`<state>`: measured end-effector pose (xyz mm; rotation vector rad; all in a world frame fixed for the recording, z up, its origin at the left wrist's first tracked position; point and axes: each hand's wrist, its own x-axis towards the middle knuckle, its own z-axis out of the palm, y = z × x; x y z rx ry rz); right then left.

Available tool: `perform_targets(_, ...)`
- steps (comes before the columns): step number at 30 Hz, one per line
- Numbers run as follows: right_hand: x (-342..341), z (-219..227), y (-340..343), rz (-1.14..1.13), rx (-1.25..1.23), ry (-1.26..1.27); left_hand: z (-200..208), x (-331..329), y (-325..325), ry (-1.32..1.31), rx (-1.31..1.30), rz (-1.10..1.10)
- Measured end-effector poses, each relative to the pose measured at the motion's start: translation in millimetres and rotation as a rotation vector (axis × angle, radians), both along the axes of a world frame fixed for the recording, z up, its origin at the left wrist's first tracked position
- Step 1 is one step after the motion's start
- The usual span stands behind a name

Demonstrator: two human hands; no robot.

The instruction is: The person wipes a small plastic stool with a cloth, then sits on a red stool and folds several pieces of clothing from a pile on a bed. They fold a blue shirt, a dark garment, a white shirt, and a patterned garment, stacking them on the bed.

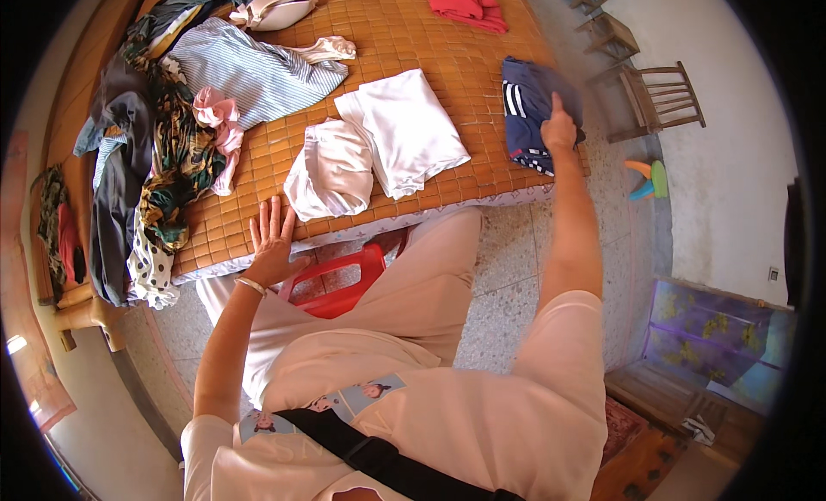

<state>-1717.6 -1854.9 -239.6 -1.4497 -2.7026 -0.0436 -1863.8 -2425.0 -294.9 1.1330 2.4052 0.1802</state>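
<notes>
My left hand [274, 239] lies flat near the front edge of the bed's wooden tile mat [258, 170], fingers spread and holding nothing. Close to its fingertips is a bunched white garment [331, 170]. A folded white garment [409, 131] lies beside that one, partly touching it. At the right side of the bed my right hand [559, 129] rests on a stack of folded dark navy clothes [527, 105] with white stripes. Its index finger points away from me over the cloth; the other fingers look curled, and whether they grip any fabric cannot be made out.
A heap of clothes [172, 148] covers the bed's left side, with a striped shirt [249, 71] and a beige bra [280, 9]. Red cloth [467, 5] lies at the far edge. A red plastic stool [344, 286] shows below. Wooden chairs [658, 96] line the right wall.
</notes>
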Motion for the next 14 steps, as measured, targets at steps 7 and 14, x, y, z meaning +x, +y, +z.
perform_targets(7,0.1,130.1,21.4,-0.028,-0.638,0.682,-1.5,3.1,1.1,0.013,0.034,0.004)
perform_targets(14,-52.0,179.2,-32.3,0.311,-0.983,0.919,2.0,2.9,-2.1,0.013,0.073,0.02)
